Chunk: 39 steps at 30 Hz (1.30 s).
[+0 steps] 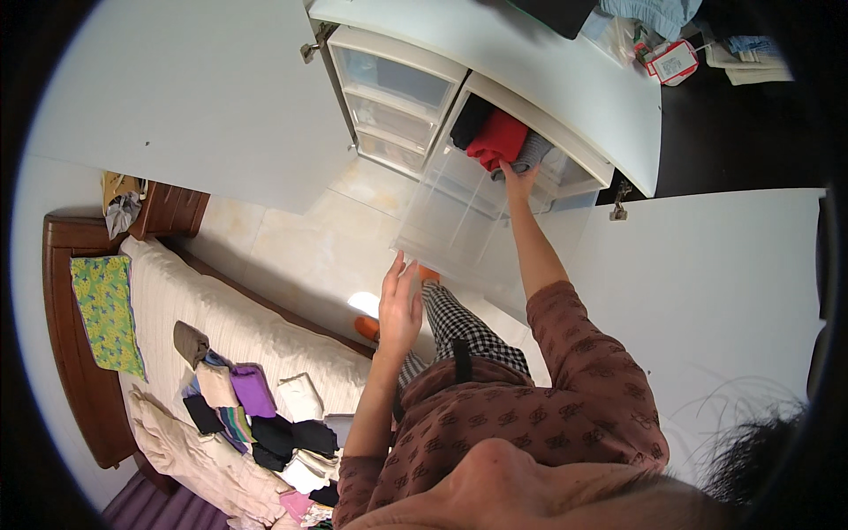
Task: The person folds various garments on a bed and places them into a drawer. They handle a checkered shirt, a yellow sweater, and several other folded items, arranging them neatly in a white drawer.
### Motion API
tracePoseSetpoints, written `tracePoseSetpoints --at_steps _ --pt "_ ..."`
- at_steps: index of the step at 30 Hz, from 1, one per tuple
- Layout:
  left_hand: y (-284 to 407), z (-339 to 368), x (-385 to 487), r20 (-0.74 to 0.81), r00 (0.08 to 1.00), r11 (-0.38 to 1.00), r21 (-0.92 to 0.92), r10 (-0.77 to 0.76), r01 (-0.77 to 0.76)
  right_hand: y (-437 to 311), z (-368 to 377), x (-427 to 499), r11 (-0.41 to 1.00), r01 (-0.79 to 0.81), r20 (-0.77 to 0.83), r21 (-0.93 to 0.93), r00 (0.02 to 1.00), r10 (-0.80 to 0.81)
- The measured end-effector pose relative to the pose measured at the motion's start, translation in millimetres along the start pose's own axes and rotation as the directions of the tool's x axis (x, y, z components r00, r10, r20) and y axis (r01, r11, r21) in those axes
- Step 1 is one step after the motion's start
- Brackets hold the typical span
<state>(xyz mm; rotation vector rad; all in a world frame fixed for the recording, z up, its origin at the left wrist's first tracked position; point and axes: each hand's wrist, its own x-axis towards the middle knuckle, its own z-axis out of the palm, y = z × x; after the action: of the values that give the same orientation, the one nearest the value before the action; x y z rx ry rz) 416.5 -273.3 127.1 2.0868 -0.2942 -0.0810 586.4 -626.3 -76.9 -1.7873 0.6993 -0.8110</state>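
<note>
A clear plastic drawer (pixel 437 205) is pulled out of the white cabinet. At its inner end lie a black folded garment (pixel 469 122), a red folded garment (pixel 498 138) and a grey folded garment (pixel 534 151). My right hand (pixel 521 179) reaches into the drawer and grips the near end of the grey garment, its thumb against the red one. The other fingers are mostly hidden by cloth. My left hand (pixel 401 308), empty with fingers extended, is just below the drawer's front edge; whether it touches the plastic is unclear.
White cabinet doors stand open at left (pixel 199 99) and right (pixel 715 285). Further drawers (pixel 397 73) sit beside the open one. A bed (pixel 265 324) behind left holds several folded clothes (pixel 252 391) and a green patterned pillow (pixel 106 315). A tagged item (pixel 674 63) lies on the shelf above.
</note>
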Motion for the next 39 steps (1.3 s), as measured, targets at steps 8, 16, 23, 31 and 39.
tracePoseSetpoints --at_steps 8,16,23,31,39 --pt "-6.1 7.0 -0.9 0.044 0.998 0.991 -0.13 0.04 -0.034 -0.9 -30.3 0.0 0.944 -0.221 0.042 0.244 0.975 0.217" --pt "1.8 50.2 42.1 0.33 0.941 0.756 -0.595 -0.079 0.272 -71.6 -79.4 -13.8 0.887 -0.291 0.04 0.357 0.954 0.297" --pt "18.1 74.3 96.1 0.699 0.648 0.094 -0.655 -0.302 0.75 -199.8 -132.3 -107.5 0.908 -0.319 0.274 0.273 0.93 0.244" --pt "12.8 14.0 70.5 0.489 0.872 -0.494 -0.753 0.022 0.435 -335.9 -96.1 -184.9 0.733 0.647 0.904 0.209 0.158 -0.397" --pt "-21.6 -82.1 3.1 -0.013 0.969 -0.38 -0.918 -0.248 -0.109 -350.1 -36.1 -196.6 0.917 -0.011 0.86 0.398 0.352 -0.37"
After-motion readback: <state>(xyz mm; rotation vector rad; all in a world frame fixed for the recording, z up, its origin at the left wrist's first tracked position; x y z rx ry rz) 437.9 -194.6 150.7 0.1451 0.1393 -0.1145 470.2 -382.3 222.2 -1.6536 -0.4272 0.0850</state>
